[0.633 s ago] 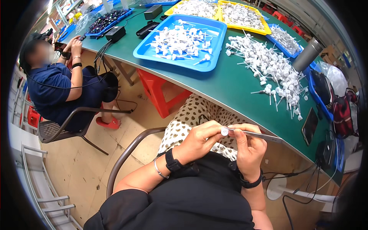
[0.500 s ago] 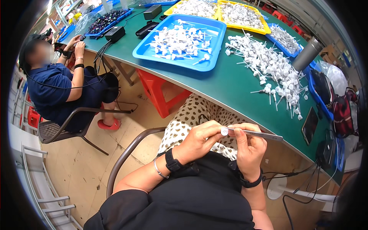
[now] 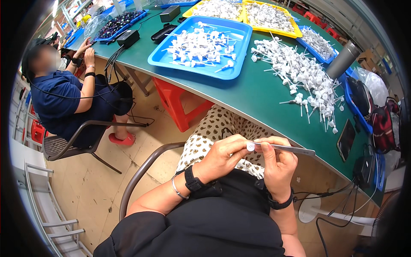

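Left hand (image 3: 223, 157) pinches a white part (image 3: 250, 147); blue tray (image 3: 241, 47) holds more.

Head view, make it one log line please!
left hand: holds white part | right hand: holds silver tool | table: blue tray, white pile

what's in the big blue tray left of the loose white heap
White, thin-stemmed pieces lie piled in the big blue tray; whatever is beneath the top ones is covered.

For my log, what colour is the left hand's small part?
The small part is white, seen in the head view.
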The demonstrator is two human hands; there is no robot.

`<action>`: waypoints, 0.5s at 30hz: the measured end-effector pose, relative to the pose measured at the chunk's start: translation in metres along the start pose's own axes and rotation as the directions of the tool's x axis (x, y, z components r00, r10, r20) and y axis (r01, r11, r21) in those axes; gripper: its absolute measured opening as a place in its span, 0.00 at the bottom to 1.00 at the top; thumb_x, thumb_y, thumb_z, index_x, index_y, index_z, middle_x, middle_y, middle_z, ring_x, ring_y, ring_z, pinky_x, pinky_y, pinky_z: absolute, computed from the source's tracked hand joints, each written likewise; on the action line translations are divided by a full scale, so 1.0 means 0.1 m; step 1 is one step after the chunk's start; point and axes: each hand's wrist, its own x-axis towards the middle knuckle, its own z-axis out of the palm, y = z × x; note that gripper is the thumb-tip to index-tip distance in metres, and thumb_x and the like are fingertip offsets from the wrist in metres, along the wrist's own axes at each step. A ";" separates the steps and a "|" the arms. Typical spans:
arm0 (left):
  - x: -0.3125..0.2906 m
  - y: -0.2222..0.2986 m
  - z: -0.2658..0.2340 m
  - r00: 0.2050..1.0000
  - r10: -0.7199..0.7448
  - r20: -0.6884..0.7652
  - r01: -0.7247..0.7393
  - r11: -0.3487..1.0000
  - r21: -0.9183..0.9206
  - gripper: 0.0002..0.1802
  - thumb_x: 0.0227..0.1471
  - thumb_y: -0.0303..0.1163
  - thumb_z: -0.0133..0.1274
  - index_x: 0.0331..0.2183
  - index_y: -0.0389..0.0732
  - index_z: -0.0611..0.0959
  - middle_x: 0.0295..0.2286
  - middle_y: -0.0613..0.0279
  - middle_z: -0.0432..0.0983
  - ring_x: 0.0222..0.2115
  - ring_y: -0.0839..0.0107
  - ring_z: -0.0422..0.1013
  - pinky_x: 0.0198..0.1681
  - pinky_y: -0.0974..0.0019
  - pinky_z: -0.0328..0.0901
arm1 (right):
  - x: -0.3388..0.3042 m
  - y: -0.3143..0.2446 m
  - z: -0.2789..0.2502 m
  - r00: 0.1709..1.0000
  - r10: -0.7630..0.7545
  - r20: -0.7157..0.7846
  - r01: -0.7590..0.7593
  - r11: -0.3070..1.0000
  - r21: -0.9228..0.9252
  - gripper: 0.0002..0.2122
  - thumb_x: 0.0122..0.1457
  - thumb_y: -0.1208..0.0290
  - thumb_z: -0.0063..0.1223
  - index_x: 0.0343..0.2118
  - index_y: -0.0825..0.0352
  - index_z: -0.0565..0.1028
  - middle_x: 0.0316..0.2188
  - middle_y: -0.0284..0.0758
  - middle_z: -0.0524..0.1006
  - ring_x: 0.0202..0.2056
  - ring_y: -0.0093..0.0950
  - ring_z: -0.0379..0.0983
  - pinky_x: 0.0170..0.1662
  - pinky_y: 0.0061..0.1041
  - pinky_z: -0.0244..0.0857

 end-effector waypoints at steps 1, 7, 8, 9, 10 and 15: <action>0.00 0.00 0.00 1.000 0.001 0.000 -0.001 1.000 0.000 0.10 0.56 0.20 0.57 0.41 0.36 0.84 0.32 0.55 0.78 0.31 0.60 0.77 0.34 0.63 0.72 | 0.00 0.00 -0.01 1.000 0.010 0.025 -0.010 1.000 -0.014 0.06 0.67 0.77 0.53 0.40 0.75 0.75 0.35 0.39 0.82 0.35 0.24 0.80 0.42 0.23 0.76; 0.00 -0.02 0.01 1.000 -0.001 0.000 0.001 1.000 0.001 0.10 0.56 0.20 0.57 0.41 0.35 0.83 0.32 0.55 0.78 0.31 0.60 0.77 0.33 0.63 0.72 | 0.01 0.01 0.05 0.997 -0.004 -0.075 0.008 0.998 0.059 0.03 0.64 0.79 0.57 0.36 0.74 0.78 0.31 0.36 0.82 0.29 0.23 0.78 0.33 0.21 0.72; 0.01 -0.01 0.00 1.000 -0.002 0.001 0.002 1.000 0.004 0.10 0.56 0.19 0.57 0.41 0.35 0.83 0.32 0.55 0.78 0.31 0.60 0.77 0.33 0.63 0.72 | 0.01 0.01 0.05 0.997 -0.002 -0.073 0.006 0.999 0.054 0.03 0.64 0.79 0.57 0.36 0.74 0.78 0.31 0.36 0.82 0.29 0.23 0.78 0.33 0.21 0.72; 0.01 0.00 0.00 1.000 -0.002 0.002 0.002 1.000 0.007 0.10 0.56 0.19 0.57 0.41 0.35 0.83 0.32 0.55 0.78 0.31 0.60 0.77 0.33 0.63 0.72 | 0.01 0.01 0.05 0.997 -0.001 -0.071 0.004 0.999 0.049 0.03 0.64 0.79 0.57 0.36 0.74 0.79 0.31 0.36 0.82 0.29 0.23 0.78 0.33 0.21 0.72; 0.01 0.00 0.00 1.000 -0.001 0.000 0.001 1.000 0.007 0.10 0.56 0.19 0.57 0.41 0.35 0.83 0.32 0.55 0.78 0.31 0.60 0.77 0.33 0.64 0.72 | 0.00 0.02 0.05 0.998 0.000 -0.069 0.003 0.999 0.044 0.03 0.64 0.79 0.57 0.36 0.74 0.79 0.31 0.36 0.82 0.29 0.23 0.78 0.33 0.21 0.72; 0.00 -0.02 0.01 1.000 -0.005 0.002 0.005 1.000 -0.002 0.10 0.56 0.19 0.57 0.41 0.36 0.83 0.32 0.56 0.78 0.31 0.61 0.77 0.33 0.64 0.72 | 0.00 0.02 0.05 0.997 -0.005 -0.075 0.007 1.000 0.025 0.03 0.63 0.79 0.57 0.35 0.74 0.79 0.31 0.36 0.81 0.28 0.24 0.78 0.32 0.21 0.71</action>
